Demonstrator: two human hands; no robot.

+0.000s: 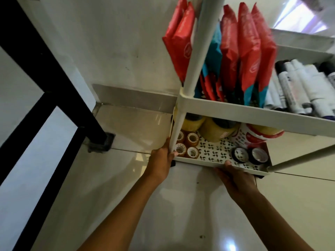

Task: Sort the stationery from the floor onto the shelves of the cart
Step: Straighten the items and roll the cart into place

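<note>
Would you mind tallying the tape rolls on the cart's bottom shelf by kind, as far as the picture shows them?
Small amber tape rolls: 4
Black tape rolls: 2
Large yellowish tape rolls: 3 visible, partly hidden under the middle shelf
Total: 9 visible on the bottom shelf

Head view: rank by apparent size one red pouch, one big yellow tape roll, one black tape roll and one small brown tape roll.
1. Red pouch, though it sits nearer the camera.
2. Big yellow tape roll, partly hidden by the middle shelf.
3. Black tape roll.
4. Small brown tape roll, only slightly smaller than the black; that order is unsure.
</note>
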